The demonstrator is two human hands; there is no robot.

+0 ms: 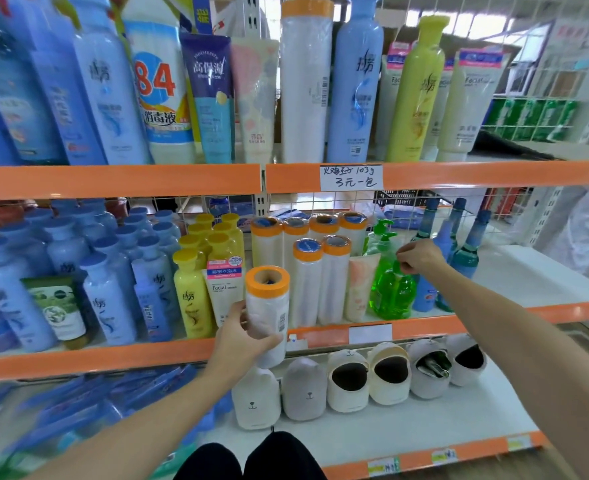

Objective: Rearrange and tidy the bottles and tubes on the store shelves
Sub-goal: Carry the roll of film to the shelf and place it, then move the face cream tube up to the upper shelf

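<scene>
Orange-capped white roll (267,308) – upright, off the shelf, green pump bottle (392,289) – standing, middle shelf

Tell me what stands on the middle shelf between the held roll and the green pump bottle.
In the head view, two orange-capped rolls and a peach tube stand between the held roll and the green pump bottle.

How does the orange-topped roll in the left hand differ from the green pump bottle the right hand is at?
The orange-topped roll is a white, opaque cylinder; the green pump bottle is translucent green with a pump head. The roll is lifted in front of the shelf edge, gripped around its body by the left hand; the bottle stands on the middle shelf, the right hand pinching its pump top. Both are upright.
</scene>
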